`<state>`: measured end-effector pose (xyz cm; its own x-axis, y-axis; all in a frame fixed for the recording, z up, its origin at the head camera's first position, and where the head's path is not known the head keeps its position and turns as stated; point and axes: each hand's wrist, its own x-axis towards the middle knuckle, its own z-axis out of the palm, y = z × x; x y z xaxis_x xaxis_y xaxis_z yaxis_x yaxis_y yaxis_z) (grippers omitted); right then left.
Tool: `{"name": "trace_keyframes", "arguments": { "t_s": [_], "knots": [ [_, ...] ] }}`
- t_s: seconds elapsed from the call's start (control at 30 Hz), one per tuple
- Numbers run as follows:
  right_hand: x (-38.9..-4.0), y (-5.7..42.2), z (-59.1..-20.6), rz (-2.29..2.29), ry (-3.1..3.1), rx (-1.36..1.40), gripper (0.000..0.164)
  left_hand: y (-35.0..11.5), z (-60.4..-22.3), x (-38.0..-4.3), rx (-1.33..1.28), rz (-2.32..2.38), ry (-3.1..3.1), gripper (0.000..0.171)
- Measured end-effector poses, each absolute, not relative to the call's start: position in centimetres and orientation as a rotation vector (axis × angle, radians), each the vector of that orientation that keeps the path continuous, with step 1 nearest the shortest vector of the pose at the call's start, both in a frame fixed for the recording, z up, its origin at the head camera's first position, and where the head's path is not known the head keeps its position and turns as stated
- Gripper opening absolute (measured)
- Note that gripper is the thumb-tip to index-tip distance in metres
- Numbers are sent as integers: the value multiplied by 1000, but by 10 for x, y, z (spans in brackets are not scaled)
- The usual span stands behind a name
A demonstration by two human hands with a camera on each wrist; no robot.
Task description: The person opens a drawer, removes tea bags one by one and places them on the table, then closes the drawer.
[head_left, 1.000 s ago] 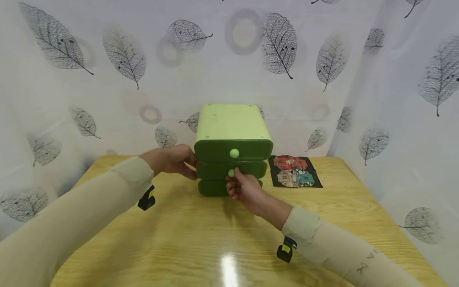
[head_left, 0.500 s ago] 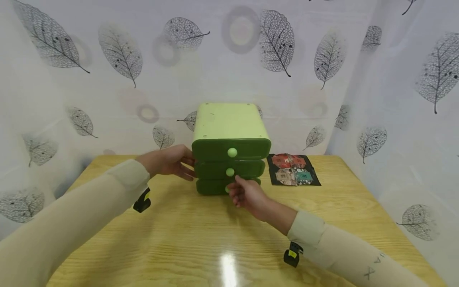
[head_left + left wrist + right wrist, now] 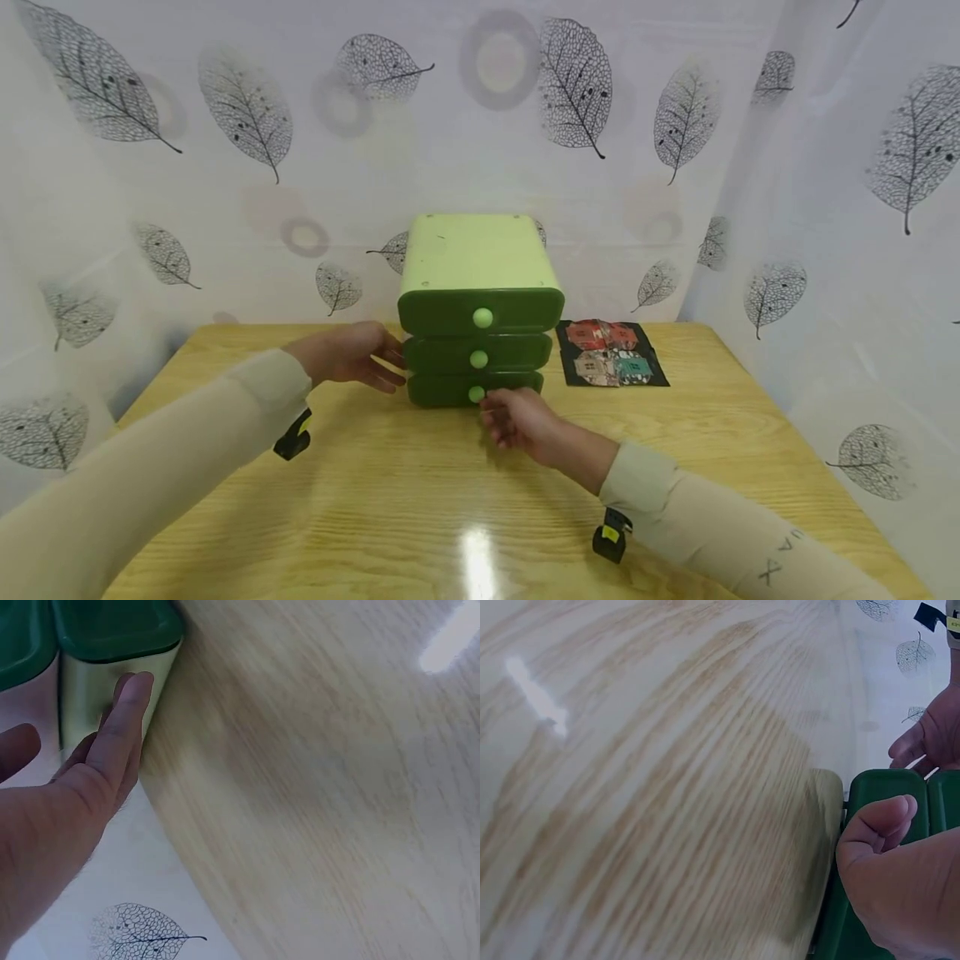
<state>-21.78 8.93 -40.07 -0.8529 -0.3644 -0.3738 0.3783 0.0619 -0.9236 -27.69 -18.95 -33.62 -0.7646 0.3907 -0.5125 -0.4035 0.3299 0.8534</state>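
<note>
A small drawer cabinet (image 3: 480, 254) with a pale green top stands on the table, its dark green drawers stacked and all pushed in. Each drawer has a round light green knob. My left hand (image 3: 352, 354) lies with fairly straight fingers beside the cabinet's left side; in the left wrist view those fingers (image 3: 124, 724) reach along its pale side wall. Near the bottom knob (image 3: 476, 394) is my right hand (image 3: 525, 425), fingers loosely curled, thumb tip at the knob's right edge. In the right wrist view the right hand (image 3: 900, 877) covers that knob.
A flat dark sheet (image 3: 613, 354) with red, beige and teal pictures lies to the right of the cabinet on the wooden table (image 3: 375, 500). Behind and at both sides hangs a white leaf-print curtain (image 3: 450, 150).
My right hand has left the middle drawer's knob and dropped to the bottom one. The left hand has slid slightly lower along the cabinet's side. The drawers look unmoved.
</note>
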Motion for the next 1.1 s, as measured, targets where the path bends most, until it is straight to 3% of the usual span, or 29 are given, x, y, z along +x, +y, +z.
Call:
{"name": "trace_keyframes", "arguments": {
  "t_s": [0.27, 0.73, 1.1],
  "knots": [
    [-222, 80, -406, -1850, 1818, 33, 26, -185, -355, -279, -43, 1440, 1955, 28],
    [-232, 60, -410, -1910, 1760, 57, 34, -187, -367, -282, 3, 1544, 1856, 39],
    [-228, 61, -417, -1912, 1775, 66, 36, -179, -370, -280, -2, 1546, 1875, 33]
  ]
}}
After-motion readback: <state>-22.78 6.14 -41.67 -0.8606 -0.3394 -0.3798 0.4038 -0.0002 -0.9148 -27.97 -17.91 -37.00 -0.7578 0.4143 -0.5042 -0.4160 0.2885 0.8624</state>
